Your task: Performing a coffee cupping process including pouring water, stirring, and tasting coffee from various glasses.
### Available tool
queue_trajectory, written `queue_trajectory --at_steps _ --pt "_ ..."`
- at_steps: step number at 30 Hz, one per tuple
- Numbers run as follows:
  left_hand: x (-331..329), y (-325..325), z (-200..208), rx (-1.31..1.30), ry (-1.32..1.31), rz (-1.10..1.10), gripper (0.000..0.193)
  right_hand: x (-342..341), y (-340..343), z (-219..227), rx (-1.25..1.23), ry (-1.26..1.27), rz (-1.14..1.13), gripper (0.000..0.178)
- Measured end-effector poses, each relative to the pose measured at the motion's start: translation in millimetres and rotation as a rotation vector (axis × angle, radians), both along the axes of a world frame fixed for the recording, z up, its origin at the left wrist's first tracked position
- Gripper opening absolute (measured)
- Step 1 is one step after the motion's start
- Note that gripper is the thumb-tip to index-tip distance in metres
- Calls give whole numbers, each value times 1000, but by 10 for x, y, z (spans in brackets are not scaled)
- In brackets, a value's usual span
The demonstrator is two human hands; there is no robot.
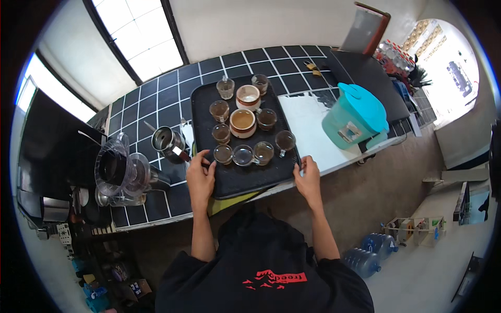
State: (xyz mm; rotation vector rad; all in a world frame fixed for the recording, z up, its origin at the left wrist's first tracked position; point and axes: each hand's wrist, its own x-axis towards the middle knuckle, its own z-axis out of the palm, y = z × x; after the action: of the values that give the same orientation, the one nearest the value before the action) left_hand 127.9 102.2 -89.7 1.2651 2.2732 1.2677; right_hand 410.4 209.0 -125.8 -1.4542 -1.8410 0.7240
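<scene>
One black shirt (235,255) showed nearest; left hand (201,173) and right hand (308,175) gripped one black tray (240,181) bearing nine glass cups (219,110), two mugs (243,131).

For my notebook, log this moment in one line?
left hand: holding tray, left side | right hand: holding tray, right side | cups: on tray

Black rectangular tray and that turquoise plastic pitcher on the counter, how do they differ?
The black rectangular tray is low and flat; the turquoise plastic pitcher is tall and lidded. The tray carries glass mugs and cream, brown-banded ceramic cups; the pitcher carries nothing. The left grip and right grip hold the tray; neither touches the pitcher. Both are at the black-tiled counter.
</scene>
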Motion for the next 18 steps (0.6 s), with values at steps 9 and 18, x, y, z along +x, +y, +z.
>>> queue_trajectory --at_steps 9,18 --pt "17 -66 5 16 -59 33 29 49 443 142 -85 343 32 19" --pt "104 -477 102 246 -435 15 24 -715 629 785 165 581 176 13"
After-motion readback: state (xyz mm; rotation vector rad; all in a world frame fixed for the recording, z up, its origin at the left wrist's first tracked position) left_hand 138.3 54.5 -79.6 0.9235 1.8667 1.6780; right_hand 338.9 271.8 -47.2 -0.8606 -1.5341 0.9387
